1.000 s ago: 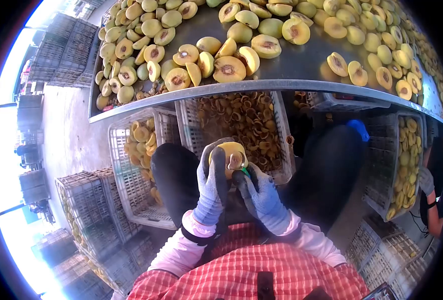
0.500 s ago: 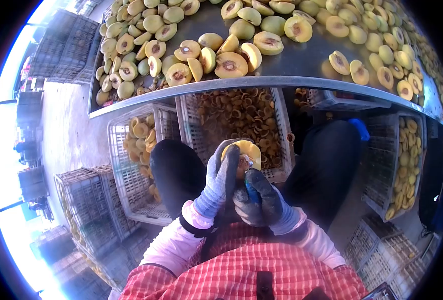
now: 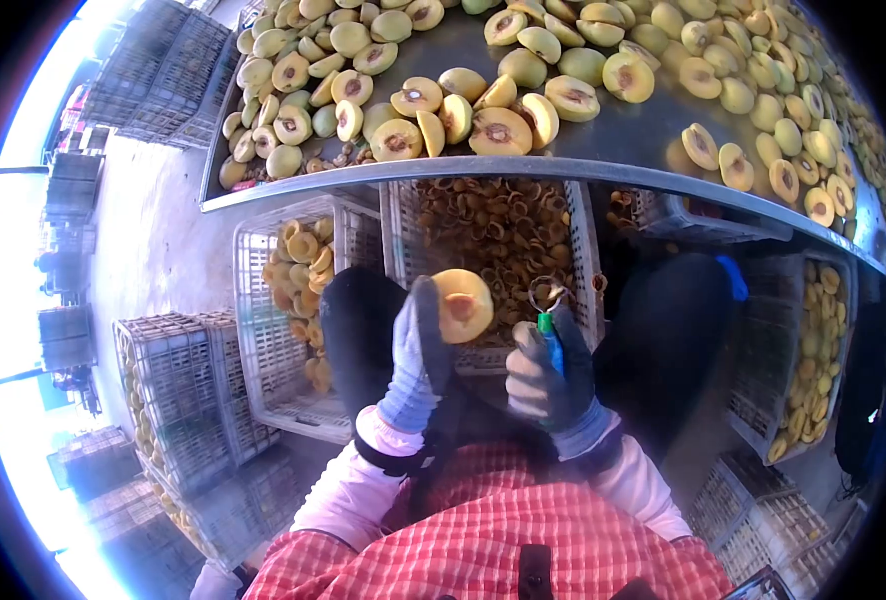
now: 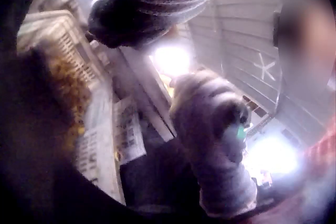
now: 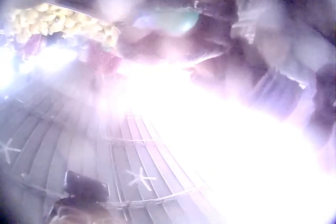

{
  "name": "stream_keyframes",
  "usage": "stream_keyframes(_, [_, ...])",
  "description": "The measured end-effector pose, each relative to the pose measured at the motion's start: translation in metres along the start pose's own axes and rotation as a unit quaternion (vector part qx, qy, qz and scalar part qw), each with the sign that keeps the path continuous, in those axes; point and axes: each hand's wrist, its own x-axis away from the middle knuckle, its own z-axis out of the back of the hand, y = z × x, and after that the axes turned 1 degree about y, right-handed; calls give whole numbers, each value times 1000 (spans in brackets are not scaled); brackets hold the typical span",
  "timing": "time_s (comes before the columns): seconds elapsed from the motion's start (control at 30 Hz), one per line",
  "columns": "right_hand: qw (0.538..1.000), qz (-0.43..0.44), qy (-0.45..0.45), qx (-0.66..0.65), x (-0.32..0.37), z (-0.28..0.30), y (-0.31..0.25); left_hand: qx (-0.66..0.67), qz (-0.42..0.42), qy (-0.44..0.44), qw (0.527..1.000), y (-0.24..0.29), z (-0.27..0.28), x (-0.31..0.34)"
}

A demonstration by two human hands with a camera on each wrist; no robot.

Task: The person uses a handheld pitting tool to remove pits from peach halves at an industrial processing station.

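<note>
My gloved left hand (image 3: 421,350) holds a yellow peach half (image 3: 465,306) at its edge, the cut face and brownish hollow turned up to the head view. To its right, apart from the fruit, my gloved right hand (image 3: 555,372) grips the green and blue handle of a loop-bladed pitting tool (image 3: 545,322). Its thin metal ring stands upward, with a small brownish scrap at the ring. In the left wrist view the right hand (image 4: 210,119) curls round the green handle; the peach half is out of sight there. Glare washes out much of the right wrist view.
A crate (image 3: 587,240) of brown curved scraps stands between the knees, below both hands. Left of it, another crate (image 3: 253,330) holds peach halves. Ahead is a metal-edged table (image 3: 443,168) heaped with halved peaches. A further filled crate (image 3: 758,400) stands right of the right leg.
The right hand has pulled the tool out of the peach half and moved right, away from the left hand. The hollow now shows where the dark stone area was.
</note>
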Motion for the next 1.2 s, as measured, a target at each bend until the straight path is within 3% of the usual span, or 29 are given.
stream_keyframes(0.03, [995, -36, -97, -3, -5, 23, -6, -30, -25, -22, 999, 10, 9, -1])
stream_keyframes(0.07, [976, 56, 17, 208, -10, 13, 3, -59, -51, -43, 996, 20, 18, -3])
stream_keyframes(0.1, [893, 146, 131, 405, -17, -6, 19, -50, -66, -33, 996, 21, 15, -3])
stream_keyframes(0.13, [750, 224, 239, 574, -20, -15, 29, -41, -77, -21, 996, 21, 11, -1])
stream_keyframes(0.17, [652, 268, 204, 679, -25, -13, 25, -84, -87, -35, 992, 26, 9, 2])
stream_keyframes(0.27, [488, 363, 203, 768, -35, -26, 17, -117, -185, -32, 975, 22, -5, 14])
stream_keyframes(0.3, [430, 377, 207, 793, -36, -30, 16, -63, -129, -38, 989, 24, -3, 16])
stream_keyframes(0.4, [503, 408, 250, 720, -37, -21, 6, -109, -147, 8, 983, 20, 8, 10])
stream_keyframes(0.43, [481, 390, 280, 734, -29, -29, 5, -122, -141, 39, 982, 18, 21, 8])
stream_keyframes(0.47, [495, 398, 273, 723, -29, -9, -2, -227, -255, 82, 936, 9, 41, 0])
stream_keyframes(0.5, [572, 386, 261, 675, -29, 1, 0, -157, -208, 155, 953, -9, 71, -11])
stream_keyframes(0.53, [641, 375, 244, 624, -27, 5, 2, -225, -183, 228, 929, 6, 86, -18])
stream_keyframes(0.57, [629, 327, 272, 651, -22, 2, 4, -305, -186, 235, 904, 3, 116, -31])
stream_keyframes(0.6, [683, 263, 300, 612, -18, -1, 3, -521, -208, 230, 796, 1, 145, -43])
stream_keyframes(0.63, [728, 197, 332, 567, -14, -3, 3, -556, -191, 225, 777, 2, 153, -54])
stream_keyframes(0.67, [709, 218, 312, 594, -16, 3, 3, -592, -171, 219, 757, 5, 157, -63])
stream_keyframes(0.73, [668, 255, 279, 641, -24, 19, 2, -425, -214, 196, 857, 49, 92, -68])
stream_keyframes(0.77, [693, 227, 280, 625, -25, 15, 1, -383, -218, 145, 886, 55, 73, -85])
stream_keyframes(0.8, [686, 232, 263, 637, -27, 14, -1, -338, -219, 94, 910, 62, 56, -106])
stream_keyframes(0.87, [674, 244, 234, 657, -29, 14, -3, -485, -199, 83, 848, 85, 20, -145])
stream_keyframes(0.93, [731, 207, 267, 592, -27, -2, -2, -643, -174, 70, 742, 69, 4, -196])
stream_keyframes(1.0, [767, 193, 287, 541, -26, -7, -5, -664, -105, 26, 740, 79, -4, -222])
stream_keyframes(1.03, [776, 200, 293, 522, -26, -7, -8, -627, -87, -53, 772, 77, 3, -238])
stream_keyframes(1.13, [777, 230, 299, 505, -26, -6, -9, -528, -213, -101, 816, 49, 22, -251])
stream_keyframes(1.17, [772, 240, 297, 508, -28, -6, -11, -355, -155, -111, 915, 49, 20, -247])
stream_keyframes(1.2, [783, 245, 299, 487, -29, -7, -12, -167, -88, -115, 975, 48, 18, -242])
